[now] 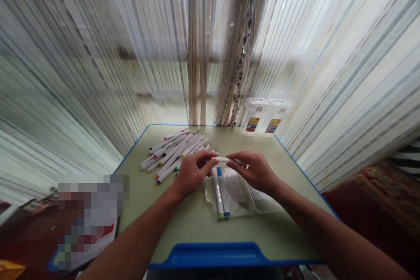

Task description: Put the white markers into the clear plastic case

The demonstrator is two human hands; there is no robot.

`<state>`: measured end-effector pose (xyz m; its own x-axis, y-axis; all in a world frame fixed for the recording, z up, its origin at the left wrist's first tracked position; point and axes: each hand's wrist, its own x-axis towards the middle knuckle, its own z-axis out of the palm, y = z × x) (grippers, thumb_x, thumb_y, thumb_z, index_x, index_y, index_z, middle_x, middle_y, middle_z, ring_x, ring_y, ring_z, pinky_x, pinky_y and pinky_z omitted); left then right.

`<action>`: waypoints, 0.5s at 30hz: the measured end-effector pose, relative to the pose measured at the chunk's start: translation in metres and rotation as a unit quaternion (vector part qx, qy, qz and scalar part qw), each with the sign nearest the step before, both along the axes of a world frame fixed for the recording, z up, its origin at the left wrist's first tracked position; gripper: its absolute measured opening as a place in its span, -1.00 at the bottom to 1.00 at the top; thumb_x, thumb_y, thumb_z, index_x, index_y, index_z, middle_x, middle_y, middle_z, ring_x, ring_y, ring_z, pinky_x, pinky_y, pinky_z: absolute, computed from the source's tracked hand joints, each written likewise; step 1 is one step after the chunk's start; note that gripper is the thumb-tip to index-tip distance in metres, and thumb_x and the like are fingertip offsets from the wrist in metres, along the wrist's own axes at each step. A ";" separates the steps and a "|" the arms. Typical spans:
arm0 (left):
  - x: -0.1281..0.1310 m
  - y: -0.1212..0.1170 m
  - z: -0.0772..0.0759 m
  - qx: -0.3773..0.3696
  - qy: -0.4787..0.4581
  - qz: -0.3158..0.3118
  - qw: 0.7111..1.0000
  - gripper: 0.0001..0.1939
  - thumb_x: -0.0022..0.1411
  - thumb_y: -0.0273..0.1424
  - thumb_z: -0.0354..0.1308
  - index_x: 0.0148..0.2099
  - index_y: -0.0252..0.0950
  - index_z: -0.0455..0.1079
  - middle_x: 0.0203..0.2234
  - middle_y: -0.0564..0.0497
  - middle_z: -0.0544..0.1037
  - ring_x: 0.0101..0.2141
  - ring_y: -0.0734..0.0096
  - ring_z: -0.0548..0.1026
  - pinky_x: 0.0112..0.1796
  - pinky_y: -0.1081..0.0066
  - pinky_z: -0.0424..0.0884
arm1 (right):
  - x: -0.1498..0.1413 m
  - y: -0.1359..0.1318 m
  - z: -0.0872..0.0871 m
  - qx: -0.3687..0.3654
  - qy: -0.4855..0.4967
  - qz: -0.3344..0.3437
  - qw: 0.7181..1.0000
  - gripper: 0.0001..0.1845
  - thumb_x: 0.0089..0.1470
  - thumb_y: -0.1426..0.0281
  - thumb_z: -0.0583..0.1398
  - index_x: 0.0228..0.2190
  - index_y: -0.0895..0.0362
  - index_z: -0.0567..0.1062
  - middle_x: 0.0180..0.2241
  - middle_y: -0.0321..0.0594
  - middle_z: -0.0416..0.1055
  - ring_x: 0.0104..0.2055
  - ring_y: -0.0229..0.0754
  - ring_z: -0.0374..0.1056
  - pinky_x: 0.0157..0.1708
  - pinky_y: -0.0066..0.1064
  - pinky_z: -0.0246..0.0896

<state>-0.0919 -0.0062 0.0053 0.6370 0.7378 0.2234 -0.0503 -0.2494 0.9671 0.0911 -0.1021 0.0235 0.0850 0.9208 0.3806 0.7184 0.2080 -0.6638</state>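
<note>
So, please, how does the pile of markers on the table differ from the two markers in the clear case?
The marker pile holds many pens, while the case pair is only two. The marker pile's pens cross and overlap; the case pair lies side by side. The marker pile rests on the table, the case pair in the clear case. Both show whitish barrels with coloured ends.

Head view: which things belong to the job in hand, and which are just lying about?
Belonging, it seems:
white marker, held by left hand and right hand
clear case
two markers in the case
marker pile

Lying about, apparently:
labelled clear packaging at the back
yellow item, lower left corner
</note>
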 end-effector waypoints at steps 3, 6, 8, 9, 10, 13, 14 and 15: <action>0.000 0.002 0.001 0.008 -0.006 0.044 0.999 -0.70 0.17 -0.27 0.21 -0.13 -0.39 0.47 -0.49 0.00 0.52 -0.57 0.52 0.42 -0.49 0.50 0.35 | 0.001 0.003 -0.002 -0.007 0.049 -0.012 0.999 -0.71 0.09 0.24 0.22 -0.24 0.15 0.62 -0.38 -0.15 0.58 -0.43 -0.19 0.39 -0.42 -0.43 0.22; -0.001 0.003 0.003 -0.003 -0.026 0.078 0.997 -0.73 0.17 -0.29 0.20 -0.15 -0.39 0.43 -0.42 -0.01 0.53 -0.59 0.56 0.40 -0.50 0.50 0.35 | 0.002 0.004 -0.001 -0.017 0.117 -0.020 0.993 -0.65 0.05 0.20 0.25 -0.23 0.19 0.63 -0.44 -0.16 0.56 -0.49 -0.23 0.33 -0.50 -0.44 0.16; -0.001 0.004 0.003 -0.010 -0.043 0.086 0.995 -0.75 0.18 -0.30 0.19 -0.16 -0.37 0.41 -0.40 0.00 0.51 -0.60 0.59 0.39 -0.52 0.51 0.32 | 0.001 0.004 -0.001 -0.026 0.171 -0.008 0.985 -0.62 0.04 0.19 0.26 -0.21 0.21 0.62 -0.45 -0.17 0.55 -0.51 -0.26 0.28 -0.54 -0.46 0.12; -0.002 0.004 0.003 -0.013 -0.053 0.086 0.995 -0.76 0.18 -0.31 0.19 -0.16 -0.37 0.40 -0.40 0.02 0.50 -0.60 0.60 0.39 -0.53 0.52 0.31 | 0.001 0.004 0.000 -0.029 0.193 -0.001 0.981 -0.60 0.03 0.18 0.26 -0.20 0.22 0.62 -0.46 -0.18 0.54 -0.52 -0.28 0.27 -0.55 -0.47 0.11; -0.002 0.005 0.003 -0.017 -0.066 0.087 0.994 -0.77 0.19 -0.31 0.18 -0.17 -0.36 0.39 -0.40 0.03 0.49 -0.60 0.61 0.38 -0.53 0.52 0.31 | 0.000 0.003 0.000 -0.031 0.210 0.006 0.977 -0.59 0.03 0.18 0.26 -0.19 0.23 0.61 -0.46 -0.18 0.53 -0.52 -0.29 0.26 -0.56 -0.48 0.11; -0.003 0.007 0.000 -0.031 -0.101 0.094 0.990 -0.80 0.20 -0.31 0.17 -0.17 -0.33 0.38 -0.42 0.06 0.46 -0.60 0.62 0.37 -0.53 0.53 0.30 | 0.000 0.003 0.001 -0.029 0.241 0.027 0.970 -0.55 0.05 0.17 0.24 -0.14 0.23 0.60 -0.44 -0.17 0.53 -0.51 -0.30 0.27 -0.55 -0.48 0.13; -0.003 0.008 -0.001 -0.035 -0.110 0.098 0.988 -0.80 0.20 -0.32 0.17 -0.17 -0.33 0.39 -0.43 0.06 0.45 -0.60 0.62 0.37 -0.53 0.53 0.29 | 0.000 0.003 0.001 -0.027 0.249 0.033 0.968 -0.55 0.05 0.17 0.24 -0.12 0.23 0.59 -0.43 -0.16 0.54 -0.50 -0.30 0.27 -0.54 -0.48 0.15; -0.004 0.008 -0.001 -0.038 -0.119 0.100 0.987 -0.81 0.20 -0.33 0.17 -0.17 -0.32 0.39 -0.44 0.07 0.45 -0.61 0.62 0.37 -0.53 0.53 0.29 | 0.000 0.003 0.001 -0.025 0.257 0.039 0.965 -0.56 0.06 0.18 0.24 -0.11 0.22 0.59 -0.41 -0.15 0.55 -0.50 -0.29 0.28 -0.53 -0.48 0.17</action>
<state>-0.0957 0.0021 0.0041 0.4124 0.8642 0.2882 -0.2347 -0.2049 0.9502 0.0912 -0.0989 0.0240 0.1810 0.9483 0.2609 0.2753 0.2058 -0.9391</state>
